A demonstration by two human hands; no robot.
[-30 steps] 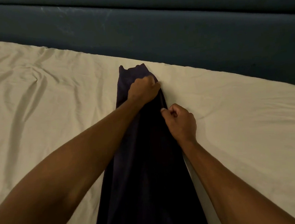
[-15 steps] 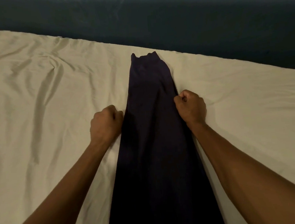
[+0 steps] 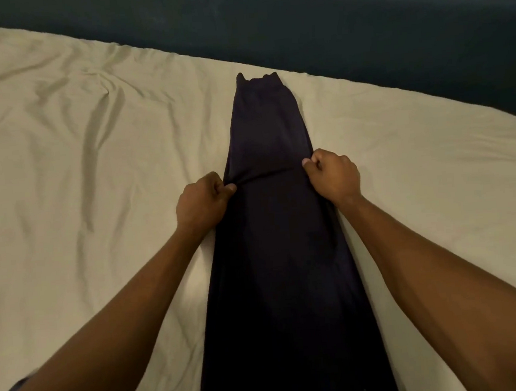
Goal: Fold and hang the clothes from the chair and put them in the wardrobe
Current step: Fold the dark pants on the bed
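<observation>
Wrinkled cream bed sheet [image 3: 63,167] spreading wide and bare at far left. Left hand [image 3: 202,204], fingers [image 3: 220,187] curled, pinching the left edge of the dark garment [image 3: 280,255]. Garment lying flat along mid-bed, narrow end pointing at the dark headboard [image 3: 361,33], near end cut off by the frame's lower border. Right hand [image 3: 334,175] likewise clenched on the right edge. More open sheet at right, up to the mattress corner. Garment type hard to make out.
</observation>
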